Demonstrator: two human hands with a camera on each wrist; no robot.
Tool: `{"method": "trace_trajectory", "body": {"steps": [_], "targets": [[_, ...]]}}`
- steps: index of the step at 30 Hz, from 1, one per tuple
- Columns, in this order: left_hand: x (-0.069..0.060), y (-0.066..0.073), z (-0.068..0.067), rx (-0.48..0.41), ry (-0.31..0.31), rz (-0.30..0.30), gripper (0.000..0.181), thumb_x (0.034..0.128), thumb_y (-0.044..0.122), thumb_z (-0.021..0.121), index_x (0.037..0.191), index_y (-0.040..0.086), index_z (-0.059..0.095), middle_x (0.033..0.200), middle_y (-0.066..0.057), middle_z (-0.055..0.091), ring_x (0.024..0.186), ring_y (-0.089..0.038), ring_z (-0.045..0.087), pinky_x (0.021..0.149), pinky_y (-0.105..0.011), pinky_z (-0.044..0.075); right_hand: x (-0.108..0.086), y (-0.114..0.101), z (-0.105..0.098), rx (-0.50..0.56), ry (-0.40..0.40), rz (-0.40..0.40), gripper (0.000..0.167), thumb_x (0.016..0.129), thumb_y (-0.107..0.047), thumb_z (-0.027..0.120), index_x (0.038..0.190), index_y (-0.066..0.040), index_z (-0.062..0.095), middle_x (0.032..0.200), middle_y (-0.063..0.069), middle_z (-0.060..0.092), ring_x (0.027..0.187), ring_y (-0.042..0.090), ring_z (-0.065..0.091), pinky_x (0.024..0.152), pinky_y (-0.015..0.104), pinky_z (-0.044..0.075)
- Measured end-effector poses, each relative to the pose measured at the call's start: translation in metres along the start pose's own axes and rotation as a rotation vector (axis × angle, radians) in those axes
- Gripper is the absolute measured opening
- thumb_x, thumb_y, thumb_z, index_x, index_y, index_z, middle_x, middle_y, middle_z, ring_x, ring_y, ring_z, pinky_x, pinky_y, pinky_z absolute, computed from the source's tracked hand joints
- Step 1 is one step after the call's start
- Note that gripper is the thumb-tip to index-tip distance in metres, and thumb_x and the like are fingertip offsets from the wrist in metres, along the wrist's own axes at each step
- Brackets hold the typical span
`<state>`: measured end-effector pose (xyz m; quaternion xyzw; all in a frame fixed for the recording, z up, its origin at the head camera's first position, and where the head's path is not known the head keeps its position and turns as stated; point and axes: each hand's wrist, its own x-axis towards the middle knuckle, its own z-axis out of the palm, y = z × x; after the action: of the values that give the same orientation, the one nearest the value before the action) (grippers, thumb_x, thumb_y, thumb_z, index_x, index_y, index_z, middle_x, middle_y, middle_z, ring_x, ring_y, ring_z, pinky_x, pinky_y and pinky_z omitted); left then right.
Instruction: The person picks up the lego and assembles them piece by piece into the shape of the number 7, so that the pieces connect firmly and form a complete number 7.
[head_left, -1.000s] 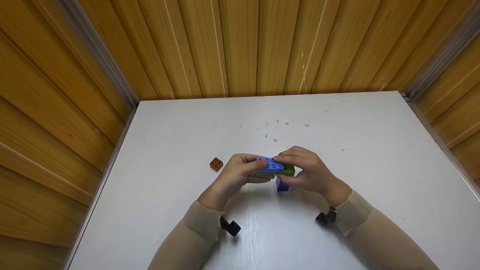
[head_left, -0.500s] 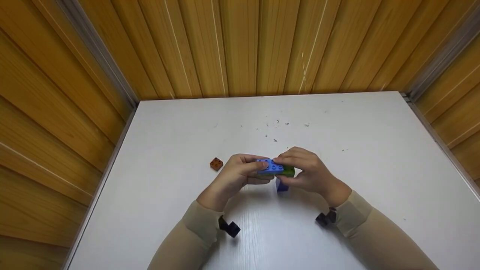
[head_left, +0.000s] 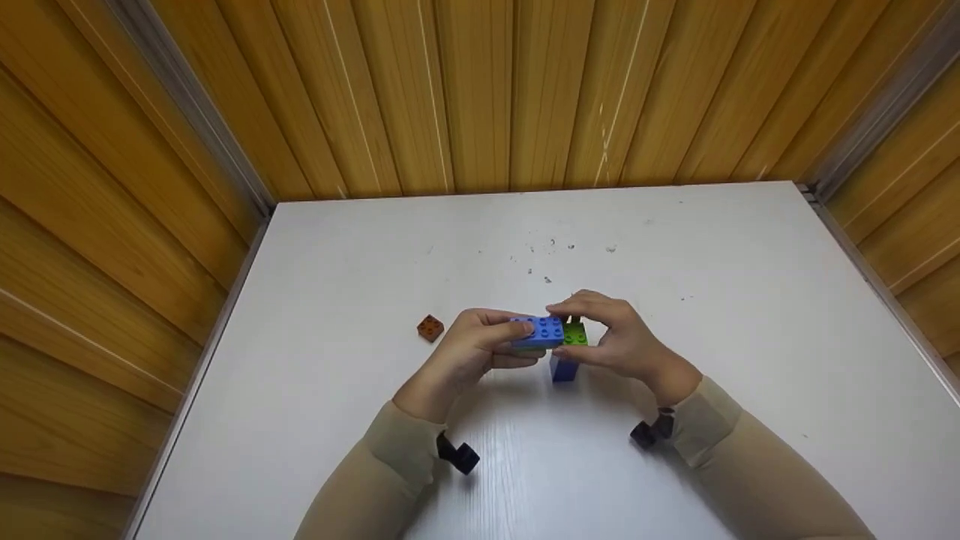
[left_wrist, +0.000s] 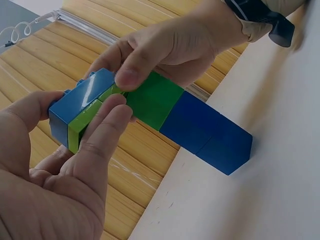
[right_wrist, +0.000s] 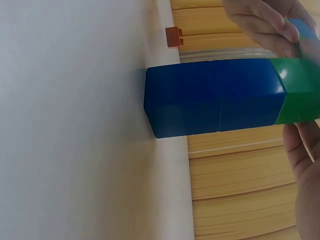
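A light blue studded toy brick (head_left: 545, 331) lies on a light-green layer (left_wrist: 76, 131) across the top of a small brick tower. Below it come a green block (left_wrist: 157, 100) and two stacked dark blue blocks (left_wrist: 207, 132), the lowest standing on the table. My left hand (head_left: 480, 341) pinches the overhanging left end, thumb on the blue studs and fingers beneath. Around the green right end curls my right hand (head_left: 626, 341), its thumb at the near side and fingertips at the far side. Green studs (head_left: 575, 333) show between its fingers.
An orange-brown square brick (head_left: 430, 328) lies on the white table (head_left: 337, 285) left of my left hand. Small dark marks (head_left: 547, 279) dot the tabletop behind the hands. Wood-look panel walls (head_left: 480, 97) enclose the back and sides.
My right hand's fingers have loosened and spread slightly, baring more of the green studs. The left hand and the bricks stay nearly in place; the head view has shifted a little.
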<state>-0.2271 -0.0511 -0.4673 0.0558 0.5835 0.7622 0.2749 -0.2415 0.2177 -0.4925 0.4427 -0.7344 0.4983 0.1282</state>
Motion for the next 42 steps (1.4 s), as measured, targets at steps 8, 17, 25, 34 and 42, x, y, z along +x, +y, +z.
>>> {"method": "trace_trajectory", "body": {"steps": [8,17,25,34,42], "targets": [[0.001,0.004,0.000,0.040,0.001,-0.022,0.036,0.1067,0.013,0.076,0.135,-0.009,0.076,0.121,-0.025,0.084,0.089,-0.020,0.087,0.091,-0.039,0.072,-0.009,0.010,-0.005,0.176,0.055,0.141,0.038,0.082,0.018,0.087,0.115,0.000,0.081,0.110,0.010,0.078,0.103,0.013,0.070,0.093,0.021,0.060],[0.003,0.008,0.001,0.183,-0.039,0.057,0.037,0.1079,0.019,0.077,0.136,-0.005,0.076,0.126,-0.018,0.082,0.101,-0.018,0.083,0.100,-0.038,0.070,-0.015,0.011,-0.002,0.339,0.118,0.251,0.031,0.083,0.022,0.082,0.108,0.004,0.079,0.113,-0.002,0.075,0.108,0.009,0.067,0.096,0.022,0.061],[0.005,0.003,-0.001,0.468,-0.019,0.255,0.046,0.0946,0.018,0.094,0.137,0.010,0.078,0.134,-0.011,0.078,0.113,-0.019,0.076,0.103,-0.030,0.066,-0.016,0.010,0.000,0.332,0.156,0.238,0.033,0.081,0.025,0.081,0.105,0.003,0.078,0.111,-0.001,0.074,0.106,0.010,0.066,0.094,0.022,0.061],[0.004,0.001,-0.007,0.515,-0.008,0.316,0.041,0.0928,0.013,0.095,0.131,0.008,0.081,0.128,-0.012,0.081,0.108,-0.018,0.078,0.100,-0.028,0.067,-0.015,0.013,-0.006,0.325,0.089,0.240,0.020,0.093,0.012,0.078,0.113,0.008,0.076,0.115,-0.002,0.075,0.109,0.011,0.067,0.097,0.022,0.059],[-0.017,0.001,-0.022,0.526,0.011,0.265,0.038,0.0904,0.009,0.096,0.126,0.009,0.084,0.126,-0.012,0.082,0.106,-0.020,0.079,0.097,-0.031,0.069,0.021,0.013,-0.003,0.196,0.013,0.439,0.015,0.110,-0.004,0.067,0.118,0.003,0.077,0.112,-0.001,0.075,0.106,0.014,0.070,0.097,0.024,0.058]]}}
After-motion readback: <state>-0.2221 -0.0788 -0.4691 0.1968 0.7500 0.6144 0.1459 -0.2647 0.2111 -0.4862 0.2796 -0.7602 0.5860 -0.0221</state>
